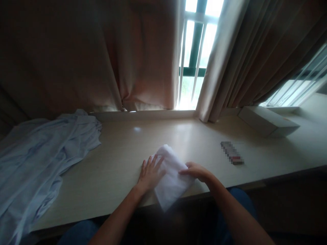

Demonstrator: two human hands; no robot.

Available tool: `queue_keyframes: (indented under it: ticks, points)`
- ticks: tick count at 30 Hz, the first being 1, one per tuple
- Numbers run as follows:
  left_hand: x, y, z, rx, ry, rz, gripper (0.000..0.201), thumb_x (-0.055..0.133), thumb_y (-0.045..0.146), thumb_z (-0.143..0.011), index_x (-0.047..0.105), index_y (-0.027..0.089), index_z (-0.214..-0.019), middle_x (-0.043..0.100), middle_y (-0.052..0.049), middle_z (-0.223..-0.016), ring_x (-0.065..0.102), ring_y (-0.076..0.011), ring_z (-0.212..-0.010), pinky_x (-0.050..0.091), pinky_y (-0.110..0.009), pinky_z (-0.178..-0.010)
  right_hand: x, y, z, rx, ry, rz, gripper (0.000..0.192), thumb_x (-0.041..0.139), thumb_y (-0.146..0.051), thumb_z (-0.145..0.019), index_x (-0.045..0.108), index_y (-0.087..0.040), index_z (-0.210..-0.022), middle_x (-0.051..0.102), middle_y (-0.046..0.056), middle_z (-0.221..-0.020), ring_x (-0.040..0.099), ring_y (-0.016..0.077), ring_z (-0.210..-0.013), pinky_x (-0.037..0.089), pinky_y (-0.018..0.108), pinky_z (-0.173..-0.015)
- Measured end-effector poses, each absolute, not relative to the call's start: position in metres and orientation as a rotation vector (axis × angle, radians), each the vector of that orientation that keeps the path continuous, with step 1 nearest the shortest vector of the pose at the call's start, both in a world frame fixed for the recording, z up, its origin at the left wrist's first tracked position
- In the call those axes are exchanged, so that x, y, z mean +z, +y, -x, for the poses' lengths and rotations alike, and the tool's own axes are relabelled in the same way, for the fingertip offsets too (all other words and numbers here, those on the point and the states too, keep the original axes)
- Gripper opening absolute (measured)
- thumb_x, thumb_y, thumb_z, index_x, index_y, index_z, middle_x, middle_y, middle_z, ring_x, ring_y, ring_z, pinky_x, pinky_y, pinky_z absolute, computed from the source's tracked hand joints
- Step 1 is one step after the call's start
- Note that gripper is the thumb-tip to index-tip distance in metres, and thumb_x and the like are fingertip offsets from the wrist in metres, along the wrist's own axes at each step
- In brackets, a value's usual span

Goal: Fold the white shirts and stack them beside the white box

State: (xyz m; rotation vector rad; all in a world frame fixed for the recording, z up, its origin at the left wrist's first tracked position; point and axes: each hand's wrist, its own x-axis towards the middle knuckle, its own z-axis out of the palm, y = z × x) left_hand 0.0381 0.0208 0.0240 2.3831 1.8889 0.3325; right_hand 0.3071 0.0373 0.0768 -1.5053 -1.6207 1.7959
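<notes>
A folded white cloth (170, 177) lies on the light wooden table (122, 153), with its near end hanging over the front edge. My left hand (150, 174) rests flat with spread fingers on the cloth's left side. On the right side, my right hand (196, 171) presses down on the cloth with fingers curled, and whether it pinches the fabric cannot be told.
A crumpled light blue garment (43, 149) covers the table's left end. At the back right sits a long white box (267, 120). A small blurred flat object (232, 153) lies right of my hands. Brown curtains (102, 54) and a barred window (195, 51) stand behind.
</notes>
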Motion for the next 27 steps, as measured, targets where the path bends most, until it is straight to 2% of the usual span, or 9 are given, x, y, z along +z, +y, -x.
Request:
queue_keyframes:
  ticks: [3, 9, 13, 16, 18, 19, 23, 27]
  points:
    - [0.028, 0.025, -0.034, 0.285, 1.852, -2.369, 0.066, 0.034, 0.063, -0.09, 0.026, 0.038, -0.15, 0.023, -0.003, -0.16, 0.014, -0.0318, -0.148, 0.011, -0.058, -0.117, 0.073, 0.03, -0.306, 1.943, -1.43, 1.295, 0.038, 0.076, -0.04, -0.066, 0.072, -0.015, -0.095, 0.071, 0.005, -0.09, 0.061, 0.0172, -0.074, 0.047, 0.027, -0.068]
    - [0.038, 0.024, -0.041, 0.267, 1.825, -2.351, 0.068, 0.034, 0.067, -0.088, 0.029, 0.037, -0.15, 0.026, -0.007, -0.159, 0.013, -0.0349, -0.147, 0.01, -0.063, -0.114, 0.061, 0.02, -0.306, 1.985, -1.316, 1.123, 0.043, 0.078, -0.032, -0.063, 0.07, -0.016, -0.102, 0.071, 0.005, -0.097, 0.063, 0.0196, -0.082, 0.049, 0.03, -0.077]
    - [0.03, 0.026, -0.046, 0.294, 1.773, -2.412, 0.069, 0.033, 0.067, -0.088, 0.026, 0.037, -0.151, 0.021, -0.006, -0.161, 0.01, -0.0357, -0.148, 0.009, -0.064, -0.114, 0.067, 0.028, -0.308, 2.019, -1.335, 1.133, 0.043, 0.078, -0.043, -0.066, 0.069, -0.016, -0.098, 0.07, 0.005, -0.092, 0.063, 0.0177, -0.076, 0.049, 0.029, -0.07]
    - [0.025, 0.032, -0.047, 0.313, 1.685, -2.49, 0.068, 0.035, 0.065, -0.089, 0.023, 0.039, -0.151, 0.019, -0.005, -0.161, 0.01, -0.0352, -0.148, 0.009, -0.064, -0.114, 0.071, 0.048, -0.302, 1.798, -1.438, 1.354, 0.048, 0.069, -0.062, -0.071, 0.067, -0.015, -0.08, 0.058, 0.0, -0.062, 0.049, 0.0106, -0.052, 0.039, 0.023, -0.05]
    - [0.024, 0.036, -0.048, 0.32, 1.64, -2.529, 0.068, 0.036, 0.065, -0.089, 0.022, 0.04, -0.151, 0.018, -0.004, -0.161, 0.01, -0.0346, -0.148, 0.009, -0.063, -0.115, 0.071, 0.063, -0.295, 1.58, -1.518, 1.558, 0.055, 0.064, -0.07, -0.072, 0.061, -0.015, -0.066, 0.043, -0.004, -0.049, 0.037, 0.0082, -0.045, 0.029, 0.022, -0.044]
    - [0.024, 0.039, -0.048, 0.321, 1.62, -2.545, 0.068, 0.037, 0.064, -0.089, 0.022, 0.041, -0.151, 0.018, -0.003, -0.162, 0.01, -0.0344, -0.148, 0.009, -0.063, -0.115, 0.07, 0.071, -0.29, 1.471, -1.547, 1.657, 0.056, 0.063, -0.071, -0.073, 0.058, -0.016, -0.062, 0.039, -0.005, -0.047, 0.035, 0.0083, -0.044, 0.027, 0.023, -0.043]
    - [0.025, 0.045, -0.048, 0.319, 1.55, -2.596, 0.065, 0.039, 0.063, -0.089, 0.027, 0.043, -0.149, 0.018, -0.002, -0.162, 0.011, -0.0331, -0.148, 0.008, -0.061, -0.116, 0.064, 0.092, -0.274, 1.157, -1.588, 1.846, 0.046, 0.064, -0.057, -0.079, 0.058, -0.015, -0.061, 0.05, 0.001, -0.055, 0.05, 0.0141, -0.058, 0.034, 0.024, -0.052]
    - [0.025, 0.047, -0.047, 0.342, 1.531, -2.606, 0.065, 0.04, 0.065, -0.088, 0.029, 0.043, -0.148, 0.02, -0.002, -0.161, 0.013, -0.0325, -0.148, 0.01, -0.061, -0.116, 0.061, 0.091, -0.272, 1.121, -1.626, 1.794, 0.039, 0.061, -0.047, -0.084, 0.061, -0.014, -0.064, 0.059, 0.006, -0.066, 0.055, 0.0182, -0.07, 0.037, 0.025, -0.059]
